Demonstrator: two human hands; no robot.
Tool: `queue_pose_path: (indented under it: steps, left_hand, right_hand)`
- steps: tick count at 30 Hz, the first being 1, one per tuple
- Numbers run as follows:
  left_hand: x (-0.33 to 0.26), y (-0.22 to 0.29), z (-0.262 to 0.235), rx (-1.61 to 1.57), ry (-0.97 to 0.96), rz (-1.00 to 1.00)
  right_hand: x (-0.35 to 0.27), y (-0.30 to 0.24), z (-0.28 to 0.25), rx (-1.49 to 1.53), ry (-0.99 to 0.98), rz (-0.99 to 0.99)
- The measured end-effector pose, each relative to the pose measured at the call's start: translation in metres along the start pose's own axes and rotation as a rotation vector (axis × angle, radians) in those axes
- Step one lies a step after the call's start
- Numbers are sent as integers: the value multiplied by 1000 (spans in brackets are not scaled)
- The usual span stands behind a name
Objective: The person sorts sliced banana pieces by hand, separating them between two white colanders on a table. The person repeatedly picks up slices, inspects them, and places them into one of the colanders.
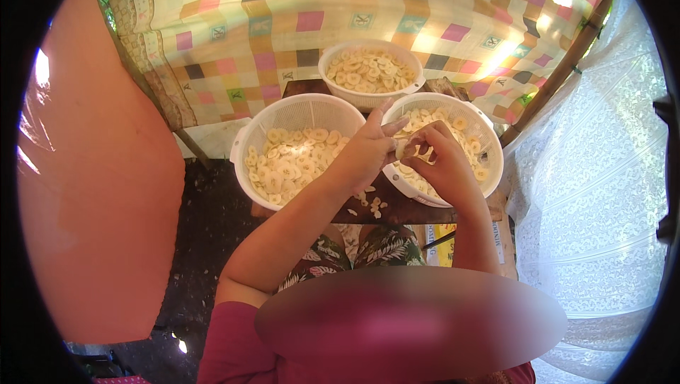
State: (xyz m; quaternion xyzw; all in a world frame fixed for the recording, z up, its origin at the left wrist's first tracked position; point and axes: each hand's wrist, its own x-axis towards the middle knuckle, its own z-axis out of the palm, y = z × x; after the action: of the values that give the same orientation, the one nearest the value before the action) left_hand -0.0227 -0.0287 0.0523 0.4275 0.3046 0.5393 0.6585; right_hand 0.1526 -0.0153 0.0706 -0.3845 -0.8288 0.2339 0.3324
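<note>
Small dark wooden table (404, 208), mostly covered. Three white plastic colander baskets on it: left basket (244, 145), right basket (489, 145), far basket (368, 98) behind and between them, touching both. All hold pale round slices. Few loose slices (374, 205) on bare wood at near edge, between left and right baskets.

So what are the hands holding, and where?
Both hands, left hand and right hand, pinch a small pale peeled piece between them at its ends; what it is, unclear.
</note>
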Motion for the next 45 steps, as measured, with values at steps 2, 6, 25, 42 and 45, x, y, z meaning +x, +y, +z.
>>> queue_pose_path:
  steps: [2,6,25,42,45]
  left_hand:
    - [2,-2,1,-43,-11,-1]
    - [1,-5,3,-6,-22,-9]
    - [11,-6,11,101,-62,31]
    - [37,13,-41,1100,160,434]
    - [13,53,-110,1277,88,71]
  right_hand:
    - [-1,0,-1,23,30,-18]
    - [-4,-1,-5,5,-24,29]
    - [-14,7,-20,-65,-6,15]
    - [-15,38,-38,-26,451,143]
    - [-14,43,-34,-19,432,139]
